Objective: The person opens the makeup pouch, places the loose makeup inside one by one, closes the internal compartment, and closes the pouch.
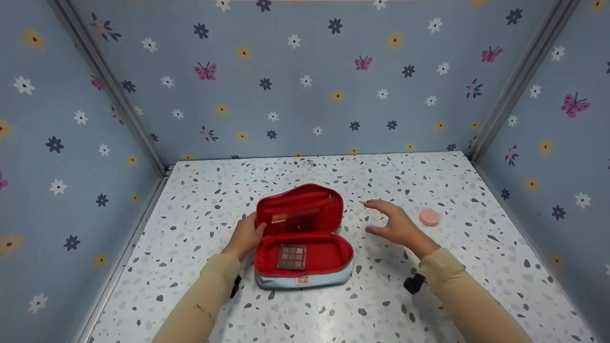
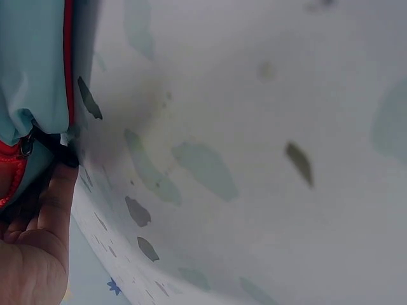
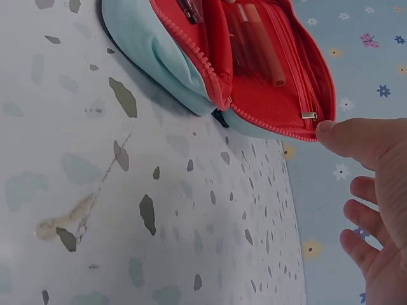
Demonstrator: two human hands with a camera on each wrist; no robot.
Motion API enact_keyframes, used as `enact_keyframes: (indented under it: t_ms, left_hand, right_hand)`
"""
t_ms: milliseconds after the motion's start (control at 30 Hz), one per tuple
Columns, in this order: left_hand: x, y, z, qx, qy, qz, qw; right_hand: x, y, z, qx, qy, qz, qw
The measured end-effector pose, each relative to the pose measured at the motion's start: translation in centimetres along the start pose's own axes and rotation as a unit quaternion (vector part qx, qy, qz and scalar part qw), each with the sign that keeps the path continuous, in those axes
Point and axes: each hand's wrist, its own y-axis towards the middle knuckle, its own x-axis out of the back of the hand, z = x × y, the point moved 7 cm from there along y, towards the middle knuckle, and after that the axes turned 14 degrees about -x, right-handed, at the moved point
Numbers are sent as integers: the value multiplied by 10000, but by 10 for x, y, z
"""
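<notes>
A light blue pouch (image 1: 305, 281) with a red lining lies unzipped in the middle of the table, its lid (image 1: 298, 202) tipped up and back. In its lower half is an eyeshadow palette (image 1: 291, 257). Slim, tube-like items (image 3: 264, 44) sit behind red mesh in the lid. My left hand (image 1: 245, 236) grips the left side of the lid, thumb over the inner edge, fingers behind. To the right of the pouch, my right hand (image 1: 395, 226) is held apart from it, fingers and thumb spread in a curve with nothing between them.
A small pink round disc (image 1: 429, 217) lies on the speckled white table (image 1: 381, 314), right of my right hand. Blue flowered panels (image 1: 305, 95) enclose the table at the back and both sides. A zipper pull (image 3: 309, 115) hangs inside the lid.
</notes>
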Motion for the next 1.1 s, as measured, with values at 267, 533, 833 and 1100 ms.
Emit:
enact_keyframes:
  t_ms: [267, 533, 833, 1100]
  left_hand:
    - [-1, 1, 7, -254, -154, -96, 9995]
    - [-10, 7, 34, -468, 32, -171, 9988]
    - [-4, 3, 17, -517, -86, -207, 9984]
    - [2, -2, -6, -338, -81, -170, 9993]
  right_hand:
    - [13, -5, -23, -248, -41, -231, 9994]
    - [28, -12, -47, -610, 103, -397, 9973]
    - [41, -20, -79, -1090, 143, -639, 9919]
    - [53, -26, -105, -1638, 358, -657, 9837]
